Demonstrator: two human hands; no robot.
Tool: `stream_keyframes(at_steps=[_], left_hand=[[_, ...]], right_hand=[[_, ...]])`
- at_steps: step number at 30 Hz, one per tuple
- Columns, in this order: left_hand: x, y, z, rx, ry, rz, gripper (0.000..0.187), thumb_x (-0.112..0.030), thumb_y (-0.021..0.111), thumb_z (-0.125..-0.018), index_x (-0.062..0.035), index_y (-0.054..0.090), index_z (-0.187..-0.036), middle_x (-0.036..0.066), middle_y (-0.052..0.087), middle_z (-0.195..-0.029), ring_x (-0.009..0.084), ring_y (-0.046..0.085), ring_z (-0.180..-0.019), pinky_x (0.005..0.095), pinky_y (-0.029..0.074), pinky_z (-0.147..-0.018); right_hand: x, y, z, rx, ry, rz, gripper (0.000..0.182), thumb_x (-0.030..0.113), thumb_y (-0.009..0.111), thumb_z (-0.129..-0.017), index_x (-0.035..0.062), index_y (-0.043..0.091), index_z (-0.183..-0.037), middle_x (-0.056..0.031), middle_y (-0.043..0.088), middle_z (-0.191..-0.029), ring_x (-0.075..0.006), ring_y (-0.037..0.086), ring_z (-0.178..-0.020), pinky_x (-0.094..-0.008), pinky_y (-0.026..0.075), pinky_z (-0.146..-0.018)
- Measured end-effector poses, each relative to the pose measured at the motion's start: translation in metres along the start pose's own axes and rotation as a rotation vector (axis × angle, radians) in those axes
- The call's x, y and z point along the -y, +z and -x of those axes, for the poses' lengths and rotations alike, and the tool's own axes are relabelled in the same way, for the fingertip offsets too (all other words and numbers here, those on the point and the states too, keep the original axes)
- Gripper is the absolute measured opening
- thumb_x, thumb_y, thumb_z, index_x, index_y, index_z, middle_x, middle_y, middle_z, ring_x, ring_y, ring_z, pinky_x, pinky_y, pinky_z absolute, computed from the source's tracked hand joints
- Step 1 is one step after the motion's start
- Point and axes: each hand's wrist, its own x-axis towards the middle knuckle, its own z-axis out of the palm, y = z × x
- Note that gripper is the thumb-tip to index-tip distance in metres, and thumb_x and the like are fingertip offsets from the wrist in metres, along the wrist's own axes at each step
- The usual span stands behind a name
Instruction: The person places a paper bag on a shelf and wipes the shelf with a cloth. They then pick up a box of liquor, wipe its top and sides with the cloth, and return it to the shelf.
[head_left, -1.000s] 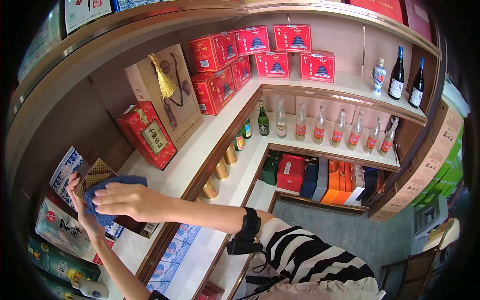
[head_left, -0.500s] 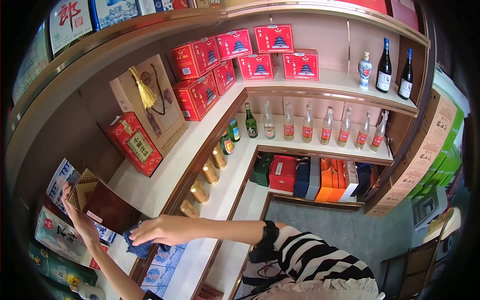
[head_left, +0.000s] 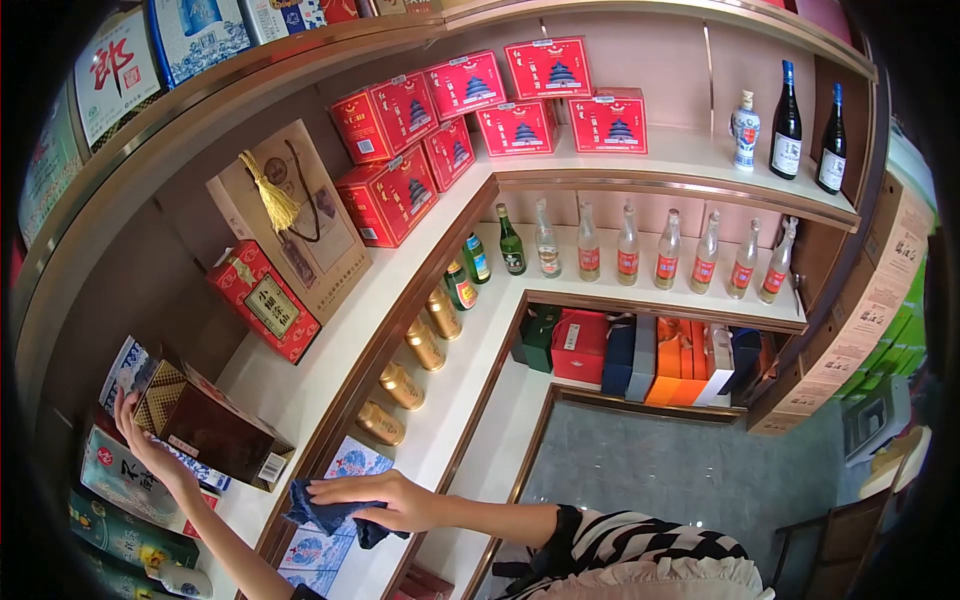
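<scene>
My left hand is at the patterned gold side of a dark brown gift box, holding it steady with the fingers stretched up along that side. The box leans on the shelf, its barcode corner toward the shelf edge. A dark blue cloth is bunched in my right hand, whose fingers press over it from above. The cloth is near the shelf's front edge and overlaps blue-and-white patterned boxes on the shelf below in this view.
A red liquor box and a beige gift bag stand farther along my shelf. Gold cans and glass bottles line the lower one. Stacked red boxes fill the corner. Beside my left hand stands a pale box.
My right hand and the cloth have moved away from the brown box, right and slightly down. More of the box's end, with its barcode, now shows. My left hand stays on the box.
</scene>
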Motion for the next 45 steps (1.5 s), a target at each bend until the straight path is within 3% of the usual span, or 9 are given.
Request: stream_keyframes(at_steps=[10,13,20,23,27,33,36,40,45], left_hand=[[0.009,-0.007,-0.027,-0.115,-0.15,0.037,0.031,-0.024,0.036,-0.089,-0.0005,0.056,-0.087,0.008,0.053,-0.102,0.0178,0.047,-0.095,0.0327,0.034,-0.087],[-0.016,0.007,-0.021,-0.193,-0.231,-0.121,0.031,-0.025,0.039,-0.089,0.0006,0.057,-0.087,0.009,0.052,-0.099,0.0188,0.048,-0.092,0.032,0.035,-0.086],[-0.044,0.04,0.007,-0.408,-0.028,-0.739,0.035,-0.034,0.042,-0.091,-0.0068,0.06,-0.103,0.014,0.047,-0.113,0.027,0.048,-0.1,0.0369,0.036,-0.089],[-0.028,0.028,0.004,-0.398,0.123,-0.716,0.032,-0.033,0.046,-0.09,-0.0078,0.059,-0.106,0.013,0.045,-0.115,0.0255,0.047,-0.099,0.0345,0.036,-0.087],[-0.035,0.03,0.008,-0.373,0.076,-0.571,0.031,-0.031,0.05,-0.09,-0.0073,0.057,-0.109,0.011,0.046,-0.111,0.0175,0.044,-0.096,0.0287,0.035,-0.081],[-0.056,0.036,0.02,-0.509,0.084,-0.475,0.029,-0.028,0.054,-0.088,-0.0043,0.058,-0.104,0.012,0.046,-0.109,0.0205,0.045,-0.102,0.032,0.038,-0.088],[-0.059,0.021,0.031,-0.542,0.389,-0.883,0.02,-0.019,0.061,-0.084,-0.0035,0.062,-0.097,0.012,0.045,-0.113,0.0186,0.047,-0.104,0.0298,0.046,-0.078],[-0.047,0.016,0.04,-0.583,0.213,-0.676,0.02,-0.019,0.061,-0.084,-0.0027,0.062,-0.097,0.011,0.043,-0.115,0.0141,0.054,-0.09,0.0274,0.048,-0.075],[-0.036,0.008,0.053,-0.562,0.156,-0.514,0.024,-0.021,0.059,-0.085,-0.003,0.062,-0.1,0.011,0.042,-0.116,0.014,0.053,-0.093,0.0294,0.048,-0.078]], right_hand=[[-0.004,-0.019,-0.013,-0.117,-0.078,-0.11,0.047,-0.003,0.056,-0.076,0.0071,0.05,-0.121,-0.008,0.049,-0.126,-0.0258,0.05,-0.112,-0.034,0.042,-0.092],[-0.002,-0.032,-0.006,-0.168,-0.062,-0.126,0.044,-0.002,0.056,-0.077,0.0057,0.05,-0.12,-0.0087,0.05,-0.125,-0.0265,0.051,-0.112,-0.0334,0.042,-0.092],[0.014,-0.068,0.012,-0.288,0.09,-0.087,0.041,0.0,0.053,-0.08,0.0026,0.049,-0.121,-0.0103,0.05,-0.125,-0.0243,0.049,-0.115,-0.0323,0.038,-0.095],[0.022,-0.073,0.014,-0.24,0.127,-0.108,0.038,-0.001,0.052,-0.081,0.002,0.051,-0.119,-0.0109,0.049,-0.126,-0.0236,0.047,-0.116,-0.0312,0.037,-0.097],[0.021,-0.066,0.018,-0.185,0.144,-0.146,0.04,-0.003,0.053,-0.08,0.0028,0.051,-0.12,-0.0108,0.049,-0.126,-0.0239,0.045,-0.119,-0.0321,0.036,-0.098],[0.015,-0.063,0.028,-0.154,0.215,-0.132,0.041,-0.004,0.051,-0.079,0.0024,0.05,-0.12,-0.0113,0.049,-0.126,-0.0242,0.044,-0.119,-0.0322,0.035,-0.098],[0.01,-0.066,0.031,-0.123,0.228,-0.118,0.041,-0.002,0.052,-0.08,0.0038,0.05,-0.121,-0.0107,0.05,-0.125,-0.0242,0.046,-0.117,-0.0322,0.036,-0.097],[0.009,-0.067,0.031,-0.068,0.244,-0.127,0.04,0.0,0.052,-0.082,0.0055,0.049,-0.121,-0.0096,0.05,-0.126,-0.0235,0.048,-0.116,-0.0314,0.037,-0.095],[0.007,-0.069,0.03,-0.055,0.305,-0.142,0.041,-0.001,0.05,-0.081,0.0021,0.049,-0.122,-0.0112,0.049,-0.127,-0.0228,0.047,-0.117,-0.0314,0.036,-0.097]])
